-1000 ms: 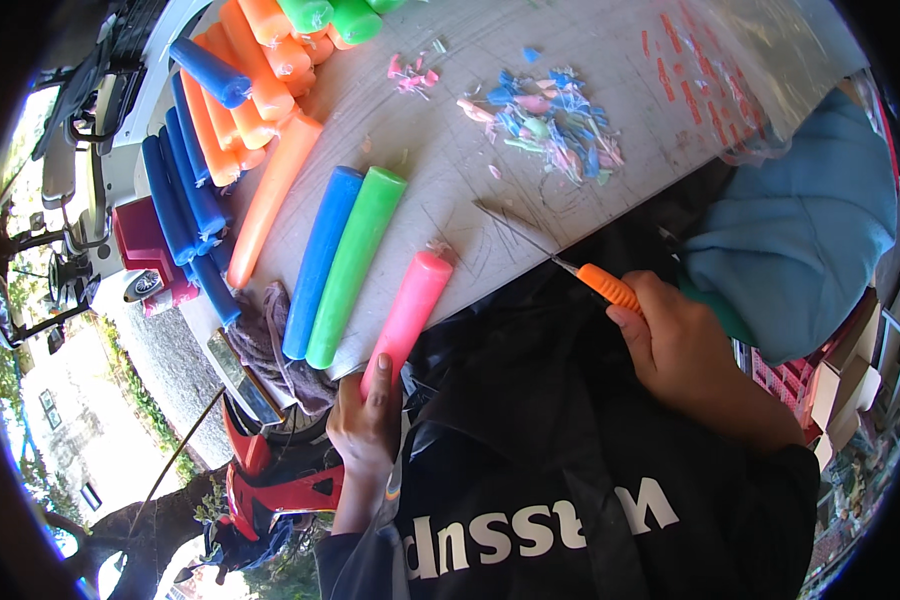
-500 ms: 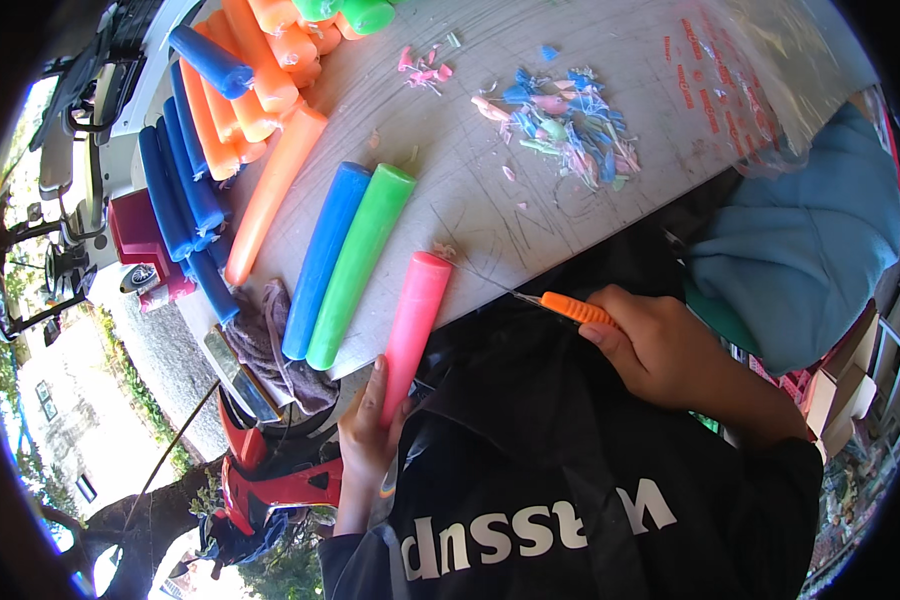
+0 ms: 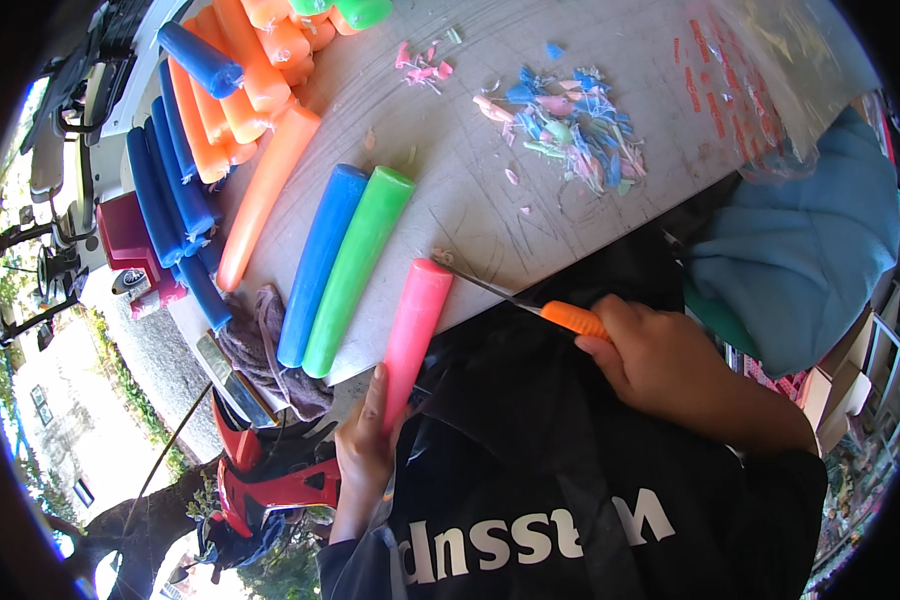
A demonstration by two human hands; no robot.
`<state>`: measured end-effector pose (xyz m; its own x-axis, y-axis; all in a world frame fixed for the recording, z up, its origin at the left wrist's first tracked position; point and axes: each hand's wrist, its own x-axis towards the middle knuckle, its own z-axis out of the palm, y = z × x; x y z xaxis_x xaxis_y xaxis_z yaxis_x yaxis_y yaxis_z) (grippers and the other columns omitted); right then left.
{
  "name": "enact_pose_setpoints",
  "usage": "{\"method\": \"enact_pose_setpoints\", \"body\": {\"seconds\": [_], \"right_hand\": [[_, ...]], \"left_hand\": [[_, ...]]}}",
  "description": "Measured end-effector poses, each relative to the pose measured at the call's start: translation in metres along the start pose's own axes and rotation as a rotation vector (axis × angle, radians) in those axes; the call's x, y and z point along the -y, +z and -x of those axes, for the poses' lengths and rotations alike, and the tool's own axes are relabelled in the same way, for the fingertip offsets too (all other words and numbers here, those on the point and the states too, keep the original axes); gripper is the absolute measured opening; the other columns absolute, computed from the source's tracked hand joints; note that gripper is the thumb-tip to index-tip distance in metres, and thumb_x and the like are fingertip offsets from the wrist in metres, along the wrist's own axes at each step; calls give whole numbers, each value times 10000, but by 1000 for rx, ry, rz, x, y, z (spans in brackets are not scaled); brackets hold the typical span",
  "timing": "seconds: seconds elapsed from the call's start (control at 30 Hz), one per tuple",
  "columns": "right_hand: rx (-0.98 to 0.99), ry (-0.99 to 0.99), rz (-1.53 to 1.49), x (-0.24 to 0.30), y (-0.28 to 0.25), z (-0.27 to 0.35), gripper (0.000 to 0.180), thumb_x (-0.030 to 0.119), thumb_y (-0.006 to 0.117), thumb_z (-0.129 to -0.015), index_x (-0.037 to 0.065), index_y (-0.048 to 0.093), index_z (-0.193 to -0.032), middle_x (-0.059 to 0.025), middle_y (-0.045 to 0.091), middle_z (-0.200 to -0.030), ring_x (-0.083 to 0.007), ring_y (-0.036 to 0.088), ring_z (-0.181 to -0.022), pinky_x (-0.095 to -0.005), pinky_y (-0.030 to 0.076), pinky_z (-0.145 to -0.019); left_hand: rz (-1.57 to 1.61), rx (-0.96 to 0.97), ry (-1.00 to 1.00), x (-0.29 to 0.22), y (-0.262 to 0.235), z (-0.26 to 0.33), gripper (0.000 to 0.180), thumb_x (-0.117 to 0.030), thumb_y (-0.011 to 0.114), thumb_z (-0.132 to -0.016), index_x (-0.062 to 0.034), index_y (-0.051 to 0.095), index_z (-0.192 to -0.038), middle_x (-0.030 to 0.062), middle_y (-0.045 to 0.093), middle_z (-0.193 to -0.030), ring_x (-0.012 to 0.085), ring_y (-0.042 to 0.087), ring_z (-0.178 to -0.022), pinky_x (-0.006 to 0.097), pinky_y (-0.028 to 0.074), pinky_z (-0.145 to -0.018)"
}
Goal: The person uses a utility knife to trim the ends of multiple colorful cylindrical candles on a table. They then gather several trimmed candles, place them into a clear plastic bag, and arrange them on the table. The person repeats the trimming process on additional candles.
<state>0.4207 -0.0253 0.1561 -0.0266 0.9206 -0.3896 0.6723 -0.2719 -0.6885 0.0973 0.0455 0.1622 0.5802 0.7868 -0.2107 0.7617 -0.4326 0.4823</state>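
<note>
My left hand (image 3: 366, 437) is closed round the lower part of a pink candle (image 3: 416, 315), which slants up over the table edge. In my right hand (image 3: 654, 355) is a knife with an orange handle (image 3: 574, 318). Its thin blade (image 3: 492, 288) reaches left, and the tip is at the candle's top end. A few small shavings (image 3: 443, 255) cling there. Just left of the pink candle lie a green candle (image 3: 360, 270) and a blue candle (image 3: 322, 265), side by side on the grey table (image 3: 490, 225).
Orange candles (image 3: 250, 60) and blue candles (image 3: 155, 195) are heaped at the far left. A pile of coloured wax shavings (image 3: 580, 130) lies mid-table, with pink scraps (image 3: 425, 70) nearby. A clear plastic bag (image 3: 740, 80) and blue cloth (image 3: 795, 245) are at right; a purple rag (image 3: 275, 355) hangs left.
The knife blade has turned slightly and its flat shows more, its tip still at the candle's top. My right hand and the pink candle sit slightly lower in view.
</note>
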Motion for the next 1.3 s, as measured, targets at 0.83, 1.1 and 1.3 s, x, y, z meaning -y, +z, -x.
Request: {"method": "enact_pose_setpoints", "body": {"seconds": [0.83,1.1,1.3], "right_hand": [[-28,-13,-176,-8,-6,-2,293,298,559,-988,12,508,-948,-199,617,-708,-405,613,-599,-470,473,-527],[-157,66,-262,-5,-24,4,259,264,561,-991,11,517,-1018,-215,606,-707,-434,623,-665,-477,462,-551],[-331,74,-286,-7,-22,10,247,256,557,-992,21,530,-1062,-217,615,-713,-438,628,-678,-478,462,-559]], "left_hand": [[-524,-310,194,23,-7,-3,687,-108,764,-788,-122,475,-1411,104,634,-888,282,612,-644,396,476,-536],[-794,-527,225,11,-12,-36,523,-313,752,-814,-175,615,-1299,89,561,-1166,265,529,-1040,426,399,-924],[-733,-461,148,3,-17,-74,524,-337,734,-830,-154,612,-1305,131,494,-1334,331,479,-1185,466,382,-1005]]}}
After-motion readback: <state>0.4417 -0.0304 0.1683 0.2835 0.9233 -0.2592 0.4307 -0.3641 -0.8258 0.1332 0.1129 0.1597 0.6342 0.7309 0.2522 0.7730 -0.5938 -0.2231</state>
